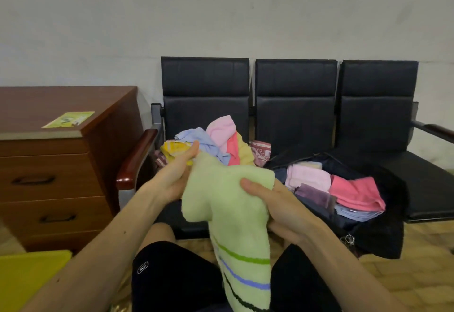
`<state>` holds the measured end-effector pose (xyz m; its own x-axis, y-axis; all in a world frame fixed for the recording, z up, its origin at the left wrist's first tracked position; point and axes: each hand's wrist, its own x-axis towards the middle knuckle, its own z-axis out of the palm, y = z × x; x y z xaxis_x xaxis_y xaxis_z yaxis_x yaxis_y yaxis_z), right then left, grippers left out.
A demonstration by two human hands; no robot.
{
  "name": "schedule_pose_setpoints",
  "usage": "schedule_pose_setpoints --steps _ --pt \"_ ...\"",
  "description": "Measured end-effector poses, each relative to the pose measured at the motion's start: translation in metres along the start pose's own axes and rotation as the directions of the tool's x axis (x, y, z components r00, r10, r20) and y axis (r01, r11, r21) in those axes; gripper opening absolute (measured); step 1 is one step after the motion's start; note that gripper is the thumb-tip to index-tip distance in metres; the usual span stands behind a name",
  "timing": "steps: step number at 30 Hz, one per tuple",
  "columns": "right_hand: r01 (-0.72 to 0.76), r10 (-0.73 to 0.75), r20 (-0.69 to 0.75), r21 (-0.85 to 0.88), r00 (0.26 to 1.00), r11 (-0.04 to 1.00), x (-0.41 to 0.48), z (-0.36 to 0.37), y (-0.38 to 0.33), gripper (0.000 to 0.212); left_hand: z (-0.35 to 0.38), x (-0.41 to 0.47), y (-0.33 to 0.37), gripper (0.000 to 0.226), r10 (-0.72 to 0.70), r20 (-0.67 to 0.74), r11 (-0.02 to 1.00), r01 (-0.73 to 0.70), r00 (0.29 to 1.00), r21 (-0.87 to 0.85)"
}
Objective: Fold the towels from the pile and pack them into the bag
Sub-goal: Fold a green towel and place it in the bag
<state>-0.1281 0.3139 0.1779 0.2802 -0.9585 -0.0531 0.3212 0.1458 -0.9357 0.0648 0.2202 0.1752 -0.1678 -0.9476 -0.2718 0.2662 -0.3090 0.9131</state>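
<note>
Your left grip (172, 179) has the green towel (228, 213) by its upper left edge: the thumb lies straight up along the cloth and the fingers are hidden behind it, so how tightly they close cannot be seen. Your right grip (277, 203) pinches the upper right edge, thumb pressed on the front and fingers tucked behind. The towel hangs at the centre of the frame, bunched between the two grips, and its striped end falls between your knees to the bottom edge. The pile (216, 139) sits just above your left grip on the left seat (204, 115). The bag (388, 225) lies open on the middle seat, right of centre, with folded towels (353, 193) already stacked inside. You look to be at the start of a fold. The likeliest trouble is a crooked one, because the cloth is gathered, not stretched flat, and neither grip clearly has a true corner. If you bring the edges together like this, the halves will not line up. The long hanging end could also brush the floor or catch on your knees as you lift. Your left grip is very close to the heaped pile, and a wide swing could knock loose towels off the seat. The bag seems to overhang the seat's front edge, so pressing hard on that side may tip it.
</note>
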Motion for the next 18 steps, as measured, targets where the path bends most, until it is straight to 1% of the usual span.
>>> schedule_pose_setpoints --steps 3,4,7,9,11,12,13,15,16,18 --pt "0.029 -0.029 -0.056 -0.002 0.998 1.000 0.001 -0.004 -0.008 0.023 0.000 0.001 -0.030 0.076 -0.058 0.123 0.987 0.075 0.991 -0.140" --pt "0.034 -0.033 -0.081 0.010 0.996 0.999 0.002 -0.005 -0.010 0.023 0.000 0.000 -0.039 0.082 -0.073 0.174 0.978 0.105 0.982 -0.182" --pt "0.034 -0.024 -0.141 0.070 0.990 0.997 0.007 -0.012 -0.012 0.026 0.002 -0.003 -0.055 0.089 -0.044 0.347 0.953 0.144 0.937 -0.268" --pt "0.023 -0.008 -0.139 0.107 0.990 0.994 0.009 -0.016 -0.011 0.028 0.004 -0.007 -0.060 0.087 -0.029 0.401 0.964 0.132 0.916 -0.233" --pt "0.016 -0.002 -0.104 0.129 0.995 0.991 0.007 -0.020 -0.010 0.032 0.003 -0.008 -0.064 0.082 0.004 0.394 0.989 0.053 0.919 -0.135" --pt "0.020 -0.008 -0.082 0.140 0.997 0.990 0.006 -0.021 -0.010 0.034 0.000 -0.005 -0.068 0.083 0.023 0.391 0.997 0.008 0.920 -0.077" --pt "0.023 -0.016 -0.055 0.145 0.998 0.989 0.005 -0.024 -0.009 0.034 -0.001 -0.003 -0.070 0.082 0.037 0.365 0.999 -0.028 0.930 -0.031" --pt "-0.005 0.006 -0.009 0.127 1.000 0.992 0.003 -0.031 -0.004 0.037 -0.002 -0.004 -0.070 0.079 0.086 0.289 0.996 -0.090 0.954 0.000" --pt "-0.042 0.043 -0.007 0.089 0.999 0.995 0.002 -0.035 0.001 0.036 -0.004 -0.003 -0.070 0.080 0.118 0.252 0.992 -0.125 0.961 0.010" --pt "-0.180 0.177 -0.062 -0.050 0.982 0.982 0.003 -0.049 0.013 0.035 -0.010 0.002 -0.067 0.084 0.175 0.143 0.981 -0.184 0.974 0.054"
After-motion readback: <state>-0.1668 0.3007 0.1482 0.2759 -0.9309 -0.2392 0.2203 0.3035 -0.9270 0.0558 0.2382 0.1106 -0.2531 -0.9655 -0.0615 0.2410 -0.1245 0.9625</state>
